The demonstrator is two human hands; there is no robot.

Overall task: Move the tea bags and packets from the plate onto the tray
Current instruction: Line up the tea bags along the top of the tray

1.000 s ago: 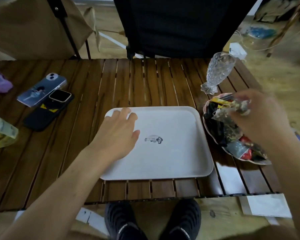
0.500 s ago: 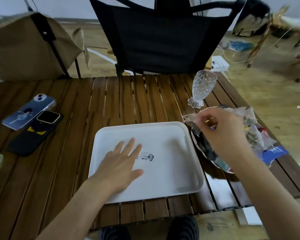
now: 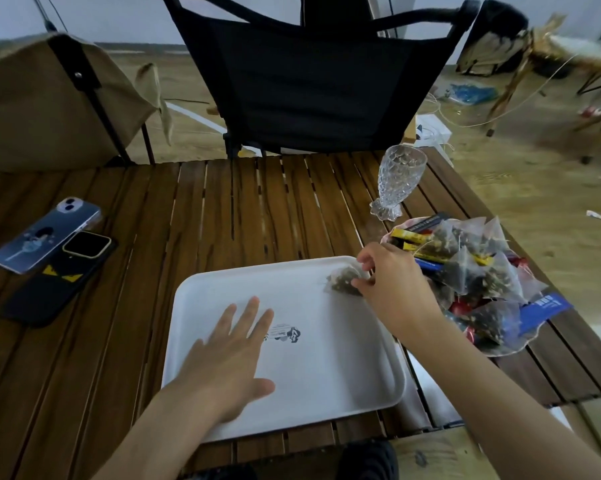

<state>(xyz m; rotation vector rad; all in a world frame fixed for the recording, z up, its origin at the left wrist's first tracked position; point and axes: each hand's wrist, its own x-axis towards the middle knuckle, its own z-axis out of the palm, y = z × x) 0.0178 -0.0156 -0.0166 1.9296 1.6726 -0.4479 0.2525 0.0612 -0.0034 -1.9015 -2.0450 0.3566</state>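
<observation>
While the left hand is lying flat on the white rectangular plastic tray, fingers straight and spread and seemingly steadying it on the brown slatted wooden table, the right hand is holding a small pyramid-shaped mesh tea bag at the tray's far right corner. Thumb and fingertips are pinching the bag, and whether it is already resting on the tray floor or hanging just above it cannot be told

No other bag is showing on the tray, so the job appears to be only beginning, with this bag being set down. The rest of the load is sitting just right of the tray, a loose heap of mesh tea bags and yellow, blue and red packets crowding a pale scalloped plate near the table's right edge

Next, the pinch is going to need opening to leave the bag behind, and the hand will be reaching back over the tray rim to the heap. The bags look light and tangled together, so lifting one cleanly calls for a careful pick, with a clear textured stemmed glass standing just beyond the plate
</observation>
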